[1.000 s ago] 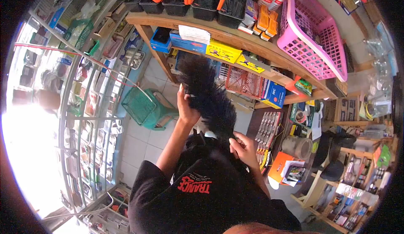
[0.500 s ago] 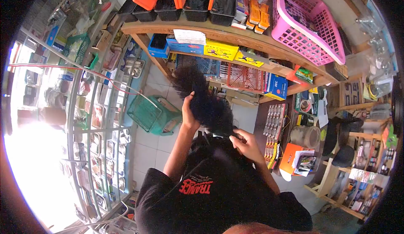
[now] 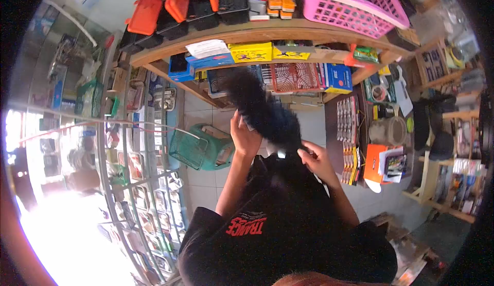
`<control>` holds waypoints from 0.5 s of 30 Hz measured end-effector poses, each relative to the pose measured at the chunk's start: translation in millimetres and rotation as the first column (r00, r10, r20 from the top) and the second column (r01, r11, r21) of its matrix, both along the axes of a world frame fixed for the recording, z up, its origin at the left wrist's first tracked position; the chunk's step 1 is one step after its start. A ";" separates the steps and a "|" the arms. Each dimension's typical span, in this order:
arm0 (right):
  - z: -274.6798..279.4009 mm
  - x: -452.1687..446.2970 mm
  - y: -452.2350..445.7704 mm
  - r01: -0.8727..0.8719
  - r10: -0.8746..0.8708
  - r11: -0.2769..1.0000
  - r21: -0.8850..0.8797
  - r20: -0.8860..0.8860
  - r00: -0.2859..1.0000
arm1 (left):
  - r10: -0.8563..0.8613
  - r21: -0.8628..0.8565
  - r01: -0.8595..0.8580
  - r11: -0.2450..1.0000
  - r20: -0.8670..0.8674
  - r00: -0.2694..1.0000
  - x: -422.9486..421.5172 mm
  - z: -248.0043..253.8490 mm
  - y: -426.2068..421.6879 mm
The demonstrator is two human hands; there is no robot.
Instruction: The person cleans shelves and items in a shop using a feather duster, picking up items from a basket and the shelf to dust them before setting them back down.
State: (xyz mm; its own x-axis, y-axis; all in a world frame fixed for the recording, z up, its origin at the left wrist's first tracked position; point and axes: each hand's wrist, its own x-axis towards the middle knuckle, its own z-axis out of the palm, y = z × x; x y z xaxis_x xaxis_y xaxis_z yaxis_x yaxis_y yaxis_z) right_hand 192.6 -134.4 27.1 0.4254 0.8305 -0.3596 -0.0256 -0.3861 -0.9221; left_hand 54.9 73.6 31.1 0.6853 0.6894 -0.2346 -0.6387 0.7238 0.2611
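Note:
A black feather duster [image 3: 270, 113] slants across the space in front of my chest, its fluffy end pointing up and left towards the shelf. My left hand [image 3: 245, 136] is closed on the feathers at the duster's left side, with some fingers hidden behind them. At the lower right end, my right hand [image 3: 315, 157] grips the duster with thumb and fingers pressed together. The handle is mostly out of sight.
Ahead stands a wooden shelf [image 3: 288, 33] bearing black bins with orange lids [image 3: 144, 16] and a pink basket [image 3: 355, 9]. A green plastic stool [image 3: 218, 144] is on the tiled floor. Glass display cases [image 3: 146, 183] line the left; packed shelves [image 3: 458, 183] stand at right.
The view has shifted, so the shelf sits further left and higher. Both hands still hold the duster, which appears slightly lower and further right in view.

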 end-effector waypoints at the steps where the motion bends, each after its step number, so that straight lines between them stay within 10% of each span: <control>1: -1.8 -1.2 -4.1 0.081 -0.081 0.997 -0.001 -0.032 0.996 | 0.014 -0.107 -0.021 0.994 -0.069 0.998 5.7 1.8 -1.8; 6: -0.8 8.8 -34.0 -0.020 0.021 1.000 -0.019 0.060 0.998 | -0.208 0.179 0.181 0.967 0.148 0.967 23.8 -13.2 -16.7; 9: -7.5 4.2 -50.6 0.196 -0.201 0.973 -0.119 -0.030 0.979 | -0.161 -0.209 0.141 0.968 -0.082 0.984 34.1 -19.3 -24.4; 15: -12.0 -8.6 -73.9 0.248 -0.256 0.963 -0.102 -0.075 0.964 | -0.345 -0.019 0.345 0.939 -0.051 0.937 59.6 -33.4 -40.9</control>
